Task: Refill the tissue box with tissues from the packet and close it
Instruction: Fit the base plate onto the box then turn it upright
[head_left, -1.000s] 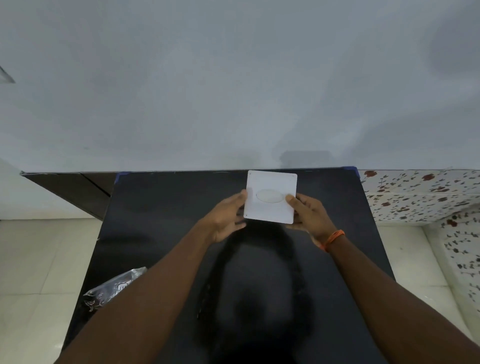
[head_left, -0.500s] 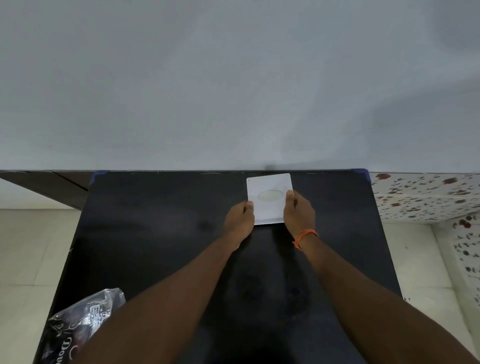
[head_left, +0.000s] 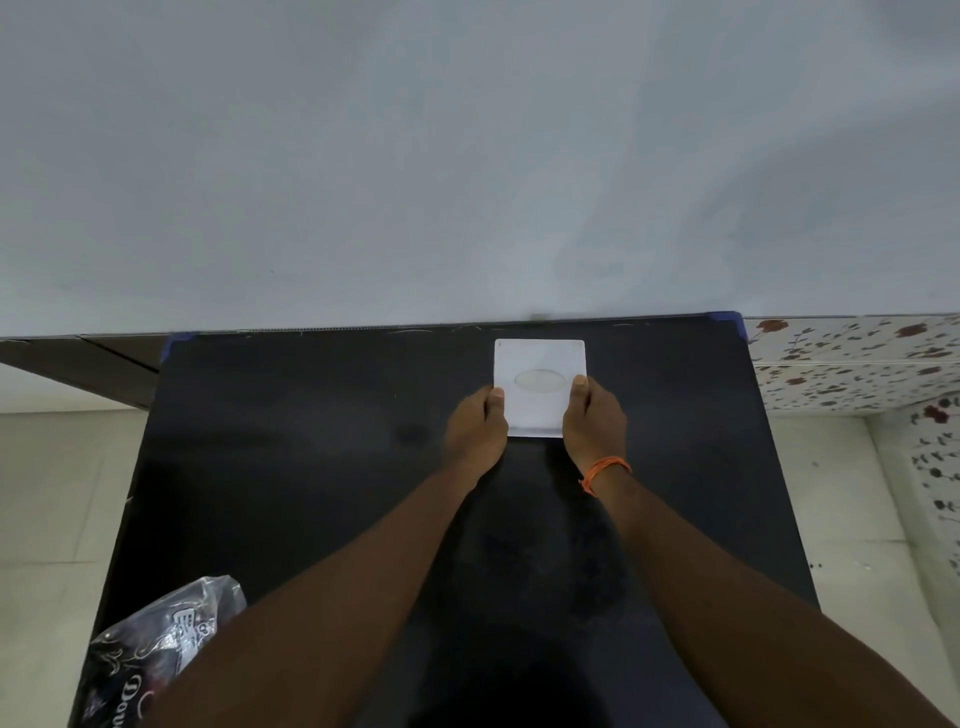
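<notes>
- Two hands, left and right, grip the white box by its near corners, fingers closed on it, far on the desk.
- The box looks closed; whether it is refilled is hidden.
- The packet lies at the near-left edge, seemingly emptied.
</notes>
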